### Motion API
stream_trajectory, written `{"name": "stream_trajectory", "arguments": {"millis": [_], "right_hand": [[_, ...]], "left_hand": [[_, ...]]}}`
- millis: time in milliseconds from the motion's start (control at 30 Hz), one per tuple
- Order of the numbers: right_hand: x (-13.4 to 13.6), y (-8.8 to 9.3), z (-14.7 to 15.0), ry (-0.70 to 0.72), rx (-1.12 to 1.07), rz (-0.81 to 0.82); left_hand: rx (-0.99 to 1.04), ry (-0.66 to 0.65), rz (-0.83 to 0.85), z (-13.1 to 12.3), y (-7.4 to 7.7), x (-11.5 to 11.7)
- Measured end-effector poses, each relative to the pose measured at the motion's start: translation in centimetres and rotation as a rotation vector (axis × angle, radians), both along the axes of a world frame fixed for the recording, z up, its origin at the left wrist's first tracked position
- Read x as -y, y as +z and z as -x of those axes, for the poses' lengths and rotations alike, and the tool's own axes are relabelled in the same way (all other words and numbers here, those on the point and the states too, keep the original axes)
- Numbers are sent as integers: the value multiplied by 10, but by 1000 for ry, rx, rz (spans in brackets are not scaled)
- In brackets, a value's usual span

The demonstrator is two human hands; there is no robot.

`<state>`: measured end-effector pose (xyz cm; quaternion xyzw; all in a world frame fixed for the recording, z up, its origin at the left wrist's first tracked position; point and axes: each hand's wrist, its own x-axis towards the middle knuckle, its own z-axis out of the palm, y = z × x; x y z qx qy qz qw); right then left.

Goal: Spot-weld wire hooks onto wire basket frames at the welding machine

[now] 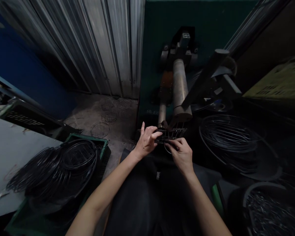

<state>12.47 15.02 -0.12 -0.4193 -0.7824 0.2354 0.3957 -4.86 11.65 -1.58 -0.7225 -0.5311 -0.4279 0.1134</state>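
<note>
In front of me is a small wire grid [175, 133] of dark metal, just under the electrodes of what looks like a spot welder [180, 88]. My left hand [147, 141] grips the grid's left end, thumb and fingers bent around it with one finger sticking up. At its near edge, my right hand [182, 152] pinches a thin curved wire [167, 149] between thumb and fingers. Whether that wire is joined to the grid cannot be made out in the dim light. Both hands are close together, below the machine's lower arm.
On the left, a green crate [104, 144] holds a heap of round wire grids [77, 154], beside a grey board [27, 147]. To the right are a basin [270, 170] with more wire grids and a bucket [248, 196] of small metal pieces. Wire rings [100, 129] lie on the floor.
</note>
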Motion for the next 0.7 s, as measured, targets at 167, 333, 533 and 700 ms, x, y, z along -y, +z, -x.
{"name": "stream_trajectory", "arguments": {"millis": [167, 333, 533, 700], "right_hand": [[-2, 0, 0, 15, 2, -2], [0, -2, 3, -14, -33, -29], [1, -12, 6, -50, -77, -78], [0, -18, 6, -53, -107, -85]], "left_hand": [[-11, -7, -16, 1, -3, -2], [-32, 13, -58, 1, 0, -2], [-60, 26, -73, 2, 0, -1], [-57, 2, -67, 3, -5, -2]]}}
